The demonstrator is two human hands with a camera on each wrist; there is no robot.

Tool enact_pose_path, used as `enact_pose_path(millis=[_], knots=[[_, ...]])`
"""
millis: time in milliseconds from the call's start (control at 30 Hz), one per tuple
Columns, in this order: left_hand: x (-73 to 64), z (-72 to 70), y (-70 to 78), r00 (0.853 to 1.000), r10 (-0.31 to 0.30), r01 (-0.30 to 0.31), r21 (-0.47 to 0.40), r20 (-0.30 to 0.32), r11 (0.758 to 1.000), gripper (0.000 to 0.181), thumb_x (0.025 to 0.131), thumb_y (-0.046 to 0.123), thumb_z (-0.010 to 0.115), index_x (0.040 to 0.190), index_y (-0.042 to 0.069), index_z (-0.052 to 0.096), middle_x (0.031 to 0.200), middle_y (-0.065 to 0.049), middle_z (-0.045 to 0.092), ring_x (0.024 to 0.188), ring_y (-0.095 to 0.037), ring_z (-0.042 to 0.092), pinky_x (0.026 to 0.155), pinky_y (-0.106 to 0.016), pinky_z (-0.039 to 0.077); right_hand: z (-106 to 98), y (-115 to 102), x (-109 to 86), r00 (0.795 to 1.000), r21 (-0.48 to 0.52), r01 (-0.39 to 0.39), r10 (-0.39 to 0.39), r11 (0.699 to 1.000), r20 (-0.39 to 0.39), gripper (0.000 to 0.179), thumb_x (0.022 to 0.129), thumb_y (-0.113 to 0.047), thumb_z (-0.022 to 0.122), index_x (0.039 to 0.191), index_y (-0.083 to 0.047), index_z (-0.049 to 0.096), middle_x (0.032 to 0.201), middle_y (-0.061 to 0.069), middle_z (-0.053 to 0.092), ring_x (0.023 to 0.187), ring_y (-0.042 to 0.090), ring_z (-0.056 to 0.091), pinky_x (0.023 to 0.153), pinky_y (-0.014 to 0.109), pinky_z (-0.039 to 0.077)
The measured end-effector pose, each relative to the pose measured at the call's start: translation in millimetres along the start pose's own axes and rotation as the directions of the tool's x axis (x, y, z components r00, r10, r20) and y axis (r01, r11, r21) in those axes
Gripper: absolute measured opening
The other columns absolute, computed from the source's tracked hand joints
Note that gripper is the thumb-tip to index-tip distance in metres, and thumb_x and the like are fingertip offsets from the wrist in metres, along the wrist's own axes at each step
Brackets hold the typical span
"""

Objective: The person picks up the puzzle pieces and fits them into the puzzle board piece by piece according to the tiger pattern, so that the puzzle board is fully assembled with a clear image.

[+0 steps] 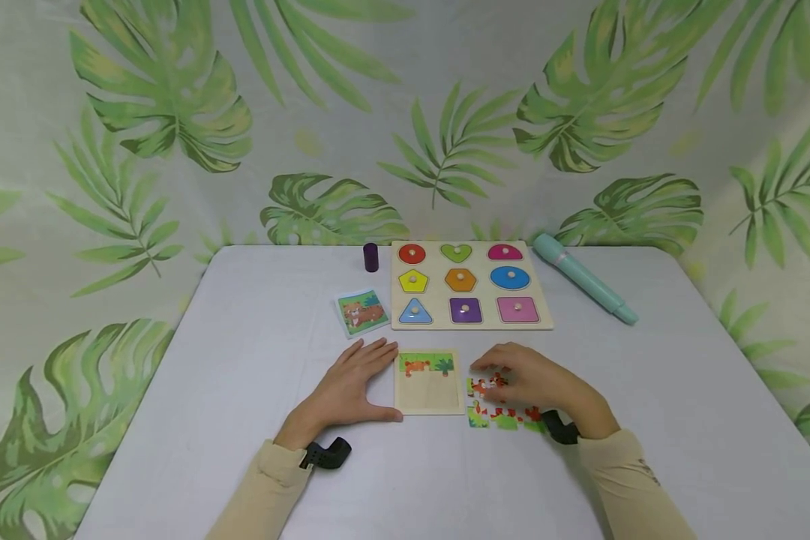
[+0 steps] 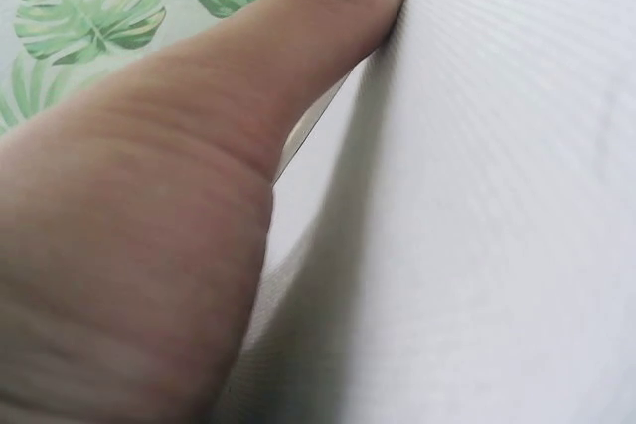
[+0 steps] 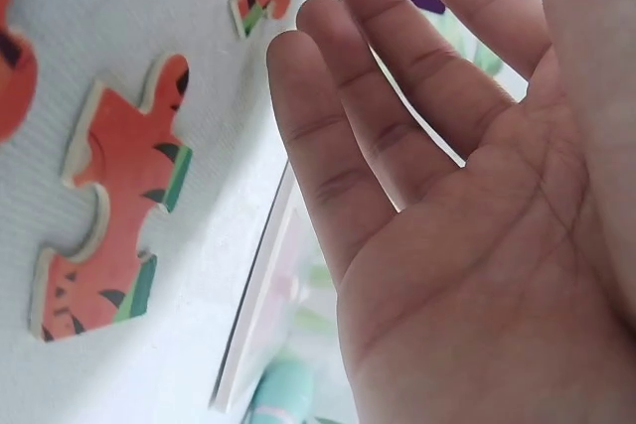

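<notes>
My left hand (image 1: 351, 386) lies at the left side of a wooden puzzle frame (image 1: 428, 397), its fingers spread and its thumb at the lower left corner. Several joined pieces (image 1: 417, 364) with a green and orange picture fill the frame's upper part; bare wood shows below. Just right of the frame, my right hand (image 1: 529, 379) hovers over loose jigsaw pieces (image 1: 506, 420). In the right wrist view its fingers (image 3: 333, 166) are loosely extended with nothing seen between them. One orange striped jigsaw piece (image 3: 119, 206) lies on the cloth beside them.
Behind the frame lies a shape board (image 1: 439, 304) with knobbed shapes. A picture card (image 1: 363, 311) is to its left, with a dark purple cylinder (image 1: 370, 257) farther back. A mint-green stick-shaped object (image 1: 583, 279) lies at the back right of the white table (image 1: 405, 487).
</notes>
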State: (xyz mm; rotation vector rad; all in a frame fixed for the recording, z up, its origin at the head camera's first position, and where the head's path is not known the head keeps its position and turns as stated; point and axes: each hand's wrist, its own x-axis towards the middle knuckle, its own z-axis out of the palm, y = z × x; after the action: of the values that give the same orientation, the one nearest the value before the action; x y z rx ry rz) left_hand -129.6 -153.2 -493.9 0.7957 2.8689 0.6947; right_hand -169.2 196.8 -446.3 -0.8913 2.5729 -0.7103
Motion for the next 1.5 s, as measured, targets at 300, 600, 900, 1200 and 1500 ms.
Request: enact_pose_path(millis=[300,600,900,1200,1500], knots=[[1.2,-0.7,0.1,1.0,-0.009,0.009,-0.006,-0.003,1.0,0.113,0.075,0.07,0.08,0.161,0.01,0.036,0.168,-0.002,0.034,0.159,-0.021,0.021,0.132,-0.045,0.009,1.2,-0.9,2.2,0.999,-0.045,0.038,-0.037,0.998,0.024,0.039,0.087,-0.027,0.084,0.124,-0.018,0.075,0.119,-0.009,0.07,0.112,0.016,0.058,0.096,0.037,0.057],[-0.5,-0.3,1.0,1.0,-0.028,0.028,-0.021,0.008,0.999,0.114,0.074,0.07,0.081,0.161,0.01,0.036,0.169,-0.003,0.03,0.159,-0.021,0.019,0.132,-0.046,0.009,1.7,1.1,1.6,0.998,-0.079,0.05,-0.048,0.996,0.033,0.038,0.088,-0.028,0.084,0.123,-0.018,0.076,0.114,-0.009,0.07,0.109,0.016,0.056,0.093,0.036,0.058],[0.2,0.4,-0.9,1.0,-0.012,0.012,-0.016,-0.006,1.0,0.113,0.075,0.071,0.08,0.16,0.009,0.038,0.168,-0.003,0.033,0.159,-0.021,0.021,0.132,-0.046,0.011,3.0,3.8,3.2,0.997,-0.098,0.081,-0.079,0.992,0.024,0.031,0.089,-0.028,0.083,0.119,-0.022,0.078,0.111,-0.013,0.07,0.108,0.015,0.056,0.092,0.035,0.057],[0.7,0.4,0.2,1.0,-0.009,0.009,-0.02,-0.017,1.0,0.112,0.074,0.07,0.081,0.159,0.01,0.04,0.167,-0.003,0.036,0.158,-0.022,0.024,0.132,-0.046,0.012,4.5,4.4,4.1,0.998,-0.097,0.056,-0.054,0.994,0.023,0.032,0.088,-0.029,0.083,0.119,-0.023,0.078,0.108,-0.015,0.07,0.106,0.012,0.054,0.091,0.033,0.057],[0.9,0.7,-0.4,1.0,-0.004,0.004,-0.02,-0.019,1.0,0.112,0.074,0.069,0.081,0.159,0.009,0.039,0.167,-0.003,0.036,0.158,-0.022,0.023,0.132,-0.046,0.011,6.3,5.3,5.0,0.999,-0.095,0.046,-0.044,0.994,0.018,0.031,0.089,-0.032,0.082,0.119,-0.025,0.078,0.107,-0.017,0.068,0.104,0.009,0.054,0.089,0.031,0.057]])
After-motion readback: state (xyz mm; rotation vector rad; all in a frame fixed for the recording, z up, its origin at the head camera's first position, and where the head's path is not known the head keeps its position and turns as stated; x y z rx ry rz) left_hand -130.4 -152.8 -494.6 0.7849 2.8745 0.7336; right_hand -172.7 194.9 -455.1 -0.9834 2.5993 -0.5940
